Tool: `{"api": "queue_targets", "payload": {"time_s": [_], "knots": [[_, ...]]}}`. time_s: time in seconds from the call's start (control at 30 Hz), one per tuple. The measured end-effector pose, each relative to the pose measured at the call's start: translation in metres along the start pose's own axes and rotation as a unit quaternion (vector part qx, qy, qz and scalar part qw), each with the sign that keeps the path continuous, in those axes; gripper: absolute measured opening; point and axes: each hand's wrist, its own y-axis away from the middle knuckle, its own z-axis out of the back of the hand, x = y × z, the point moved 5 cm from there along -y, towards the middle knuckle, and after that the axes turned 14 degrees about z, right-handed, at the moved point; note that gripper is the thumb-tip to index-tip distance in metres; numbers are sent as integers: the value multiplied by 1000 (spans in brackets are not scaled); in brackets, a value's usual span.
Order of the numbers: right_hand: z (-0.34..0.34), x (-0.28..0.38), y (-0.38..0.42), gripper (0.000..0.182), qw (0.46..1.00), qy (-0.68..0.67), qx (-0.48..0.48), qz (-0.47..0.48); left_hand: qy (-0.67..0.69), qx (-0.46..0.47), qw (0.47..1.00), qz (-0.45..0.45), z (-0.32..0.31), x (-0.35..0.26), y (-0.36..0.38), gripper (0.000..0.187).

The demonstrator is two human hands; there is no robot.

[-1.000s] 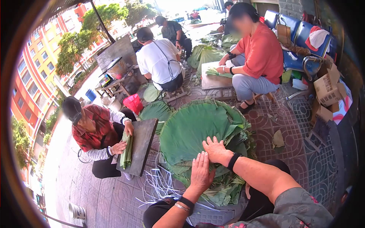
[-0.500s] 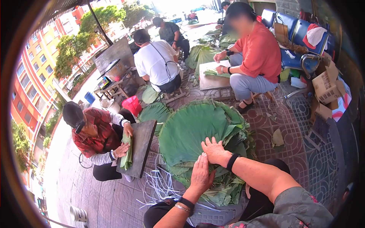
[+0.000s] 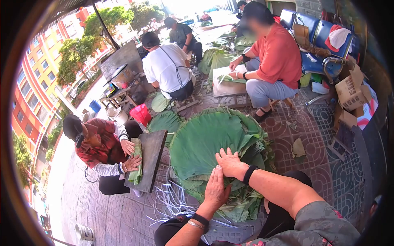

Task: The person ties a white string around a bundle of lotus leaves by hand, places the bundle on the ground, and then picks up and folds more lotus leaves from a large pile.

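Note:
In front of me stands a tall pile of big round green leaves point(image 3: 201, 135), which look like lotus leaves, with ragged edges hanging down on my side. My right hand point(image 3: 230, 162), a black band at its wrist, lies flat on the top leaf with its fingers spread. Just left of it, my left hand point(image 3: 215, 188) rests on the near part of the pile, fingers stretched out and held close together. The fingertips of the left hand meet the right hand near its thumb. Neither hand grips anything.
White strips point(image 3: 174, 201) lie left of the pile. A person at left presses a rolled leaf bundle point(image 3: 136, 162) on a dark board point(image 3: 152, 164). Another person in red works at a pale board point(image 3: 227, 87). Blue seats point(image 3: 322, 37) and cardboard boxes point(image 3: 351, 92) stand at right.
My hands stay nearly still on the leaves. At left, the other person's hands have shifted along the rolled bundle, which now lies under both of them.

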Motion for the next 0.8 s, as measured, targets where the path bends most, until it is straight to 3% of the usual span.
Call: {"api": "queue_targets", "payload": {"time_s": [0.8], "knots": [[3, 1, 1, 67, 1000, -10, 23, -3, -15, 24, 1000, 9, -3, 1, 0, 84]]}}
